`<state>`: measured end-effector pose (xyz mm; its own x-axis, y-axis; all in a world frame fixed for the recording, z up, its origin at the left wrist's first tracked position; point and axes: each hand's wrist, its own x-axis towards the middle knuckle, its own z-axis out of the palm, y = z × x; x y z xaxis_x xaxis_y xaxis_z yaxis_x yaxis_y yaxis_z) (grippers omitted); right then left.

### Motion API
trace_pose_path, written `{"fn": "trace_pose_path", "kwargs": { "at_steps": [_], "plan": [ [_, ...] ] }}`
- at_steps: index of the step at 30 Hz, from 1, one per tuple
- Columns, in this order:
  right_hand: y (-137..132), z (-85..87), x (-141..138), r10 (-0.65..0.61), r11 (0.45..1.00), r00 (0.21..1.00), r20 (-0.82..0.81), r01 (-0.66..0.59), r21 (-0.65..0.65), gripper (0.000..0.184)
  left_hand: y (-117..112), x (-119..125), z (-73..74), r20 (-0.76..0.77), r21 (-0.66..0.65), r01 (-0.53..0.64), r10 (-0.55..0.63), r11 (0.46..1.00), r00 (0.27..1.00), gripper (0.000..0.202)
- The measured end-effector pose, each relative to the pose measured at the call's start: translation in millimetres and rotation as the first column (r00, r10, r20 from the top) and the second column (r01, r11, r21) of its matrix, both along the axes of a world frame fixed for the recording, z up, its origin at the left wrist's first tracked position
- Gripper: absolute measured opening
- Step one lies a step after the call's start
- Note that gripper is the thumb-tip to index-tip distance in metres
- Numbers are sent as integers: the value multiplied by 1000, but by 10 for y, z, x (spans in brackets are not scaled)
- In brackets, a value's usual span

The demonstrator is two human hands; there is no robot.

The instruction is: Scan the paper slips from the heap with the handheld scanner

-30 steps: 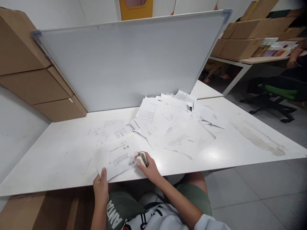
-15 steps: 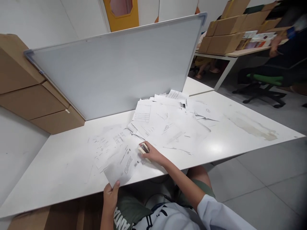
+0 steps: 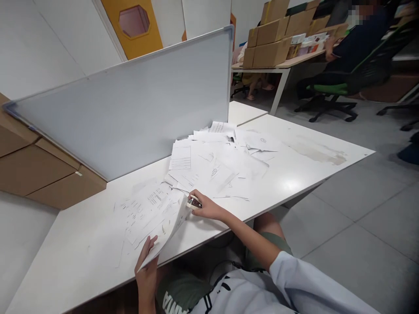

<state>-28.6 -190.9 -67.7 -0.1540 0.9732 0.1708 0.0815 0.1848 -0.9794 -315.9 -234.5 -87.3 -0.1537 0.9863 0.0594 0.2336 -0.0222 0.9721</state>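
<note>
My right hand grips a small beige stapler with a dark top at the corner of a sheaf of printed paper. My left hand holds the sheaf's near edge at the table's front edge, and the sheets curl upward between my hands. The stapler's jaw is partly hidden by my fingers. Just beyond my right hand lies a loose heap of white printed sheets, and more printed sheets lie under the sheaf.
The white table ends at a front edge close to my body. A whiteboard panel stands along its far side. Cardboard boxes sit on a far desk, and a seated person occupies a green-accented office chair beyond.
My left hand has raised the sheaf's near edge, bending the sheets upward. The stapler stays at the sheaf's corner, and the view has swung left.
</note>
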Motion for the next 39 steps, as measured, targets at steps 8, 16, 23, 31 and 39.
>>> {"fn": "trace_pose_path", "kwargs": {
  "at_steps": [8, 16, 23, 31, 39],
  "plan": [
    [-142, -102, -29, -103, 995, 992, -70, 103, 1, 43, 457, -107, -197, -6, -112, -187, 187, 976, 982, 54],
    [-380, -55, 86, -184, 983, 983, -17, 184, -1, 56, 535, -58, -127, -65, -240, -82, 68, 967, 996, 47],
    [-904, -53, -245, 185, 918, 803, -567, -347, -192, 45, 254, 350, 156, 404, -234, 123, -18, 964, 915, 53],
    [-1241, -129, -634, 259, 787, 730, -632, -539, -300, 52, -206, 879, 515, 551, -323, 285, -66, 902, 832, 67],
    [-1316, -99, -632, 143, 863, 732, -667, -422, -278, 51, -405, 935, 571, 566, -418, 359, -70, 834, 822, 58]
  ]
}}
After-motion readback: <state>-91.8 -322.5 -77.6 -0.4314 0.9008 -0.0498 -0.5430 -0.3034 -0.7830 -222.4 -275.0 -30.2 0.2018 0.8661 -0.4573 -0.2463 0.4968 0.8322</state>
